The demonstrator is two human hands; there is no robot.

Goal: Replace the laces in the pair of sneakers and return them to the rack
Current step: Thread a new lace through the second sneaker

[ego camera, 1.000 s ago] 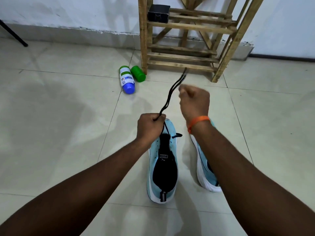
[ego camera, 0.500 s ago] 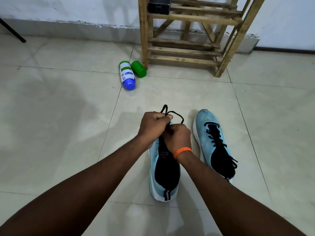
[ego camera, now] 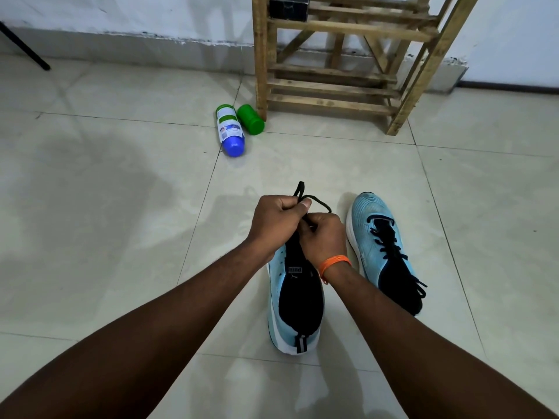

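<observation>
Two light-blue sneakers with black tongues stand on the tiled floor. The near sneaker [ego camera: 295, 313] lies under both hands, toe pointing away; its front is hidden by them. My left hand [ego camera: 276, 220] grips a black lace [ego camera: 314, 202], which loops out above the fingers. My right hand [ego camera: 323, 237], with an orange band at the wrist, pinches the same lace just below. The second sneaker [ego camera: 384, 252] stands to the right, laced in black. The wooden rack [ego camera: 338, 86] stands against the wall ahead.
A white bottle with a blue cap [ego camera: 230, 131] and a green bottle [ego camera: 250, 119] lie on the floor by the rack's left leg. A black box [ego camera: 289, 7] sits on an upper shelf. A dark tripod leg [ego camera: 24, 46] crosses the far left.
My right hand, raised and pulling the lace long towards the rack a second ago, has come down next to my left hand over the shoe. The lace now forms a short loop.
</observation>
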